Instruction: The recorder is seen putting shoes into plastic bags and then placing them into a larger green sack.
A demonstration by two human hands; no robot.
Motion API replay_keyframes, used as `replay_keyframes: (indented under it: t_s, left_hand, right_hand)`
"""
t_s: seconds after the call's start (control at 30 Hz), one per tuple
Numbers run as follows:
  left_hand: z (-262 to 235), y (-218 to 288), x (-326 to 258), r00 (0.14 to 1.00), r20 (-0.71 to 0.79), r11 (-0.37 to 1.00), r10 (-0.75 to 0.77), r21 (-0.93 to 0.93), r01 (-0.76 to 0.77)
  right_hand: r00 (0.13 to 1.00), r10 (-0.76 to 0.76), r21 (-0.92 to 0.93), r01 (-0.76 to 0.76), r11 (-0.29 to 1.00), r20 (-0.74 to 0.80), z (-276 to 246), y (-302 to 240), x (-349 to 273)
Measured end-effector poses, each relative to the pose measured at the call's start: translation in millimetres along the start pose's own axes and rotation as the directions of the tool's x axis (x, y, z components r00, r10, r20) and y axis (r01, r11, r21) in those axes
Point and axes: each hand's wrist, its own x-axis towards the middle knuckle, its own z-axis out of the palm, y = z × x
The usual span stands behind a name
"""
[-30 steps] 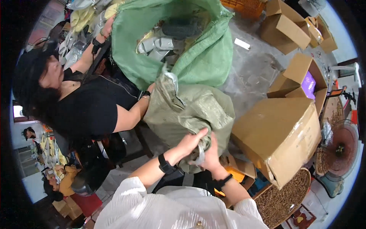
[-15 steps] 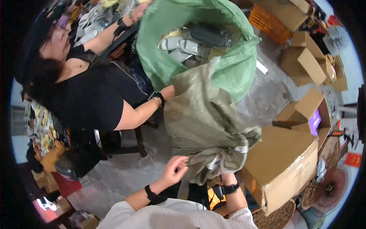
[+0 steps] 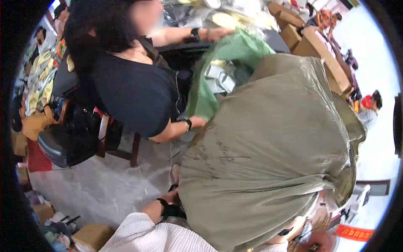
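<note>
From the head view, a big olive-green sack [image 3: 273, 155] fills the middle and the 3 to 5 o'clock part of the picture, bulging and creased, its cloth gathered into folds along its lower edge toward 5 o'clock. It is lifted close to the camera and covers most of what lies behind it.

The person's left hand [image 3: 171, 197] sits at about 7 o'clock, against the sack's lower left edge, with a dark band at the wrist and a white ribbed sleeve [image 3: 142, 235] below it. The sack hides the fingers, so I cannot tell whether they are together or apart. The right hand [image 3: 289, 233] shows only as a bare forearm and a dark wristband at 5 o'clock, under the gathered cloth; its fingers are hidden too and their state cannot be told.

At 12 o'clock a light green sack [image 3: 218, 71] stands open behind the olive one, with pale packets [image 3: 220, 77] inside. A co-worker in a black top [image 3: 134, 92] sits at 10 o'clock, one hand [image 3: 197, 122] on the green sack's lower edge and the other hand [image 3: 218, 33] on its upper rim. Cardboard boxes [image 3: 323, 54] stand at 1 o'clock. Grey floor [image 3: 105, 185] shows at 8 o'clock.
</note>
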Motion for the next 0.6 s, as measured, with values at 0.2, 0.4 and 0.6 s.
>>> replay_keyframes:
  t_s: [0.2,0.4,0.6]
  left_hand:
    - [86.8,-37.8,114.2,0.961,-0.180,0.661,-0.211,-0.751,0.004]
    - [83.8,9.2,172.1,0.888,0.023,-0.070,-0.459,-0.997,-0.010]
    - [-5.5,120.0,142.3,0.423,-0.010,0.296,-0.906,-0.729,0.617]
  right_hand:
    - [0.946,0.036,0.190,-0.102,0.977,0.321,63.2,-66.2,83.2]
    - [0.916,0.258,0.349,-0.361,0.865,0.306,124.4,-68.9,175.5]
    - [0.898,0.234,0.250,-0.339,0.907,0.372,212.8,24.3,351.4]
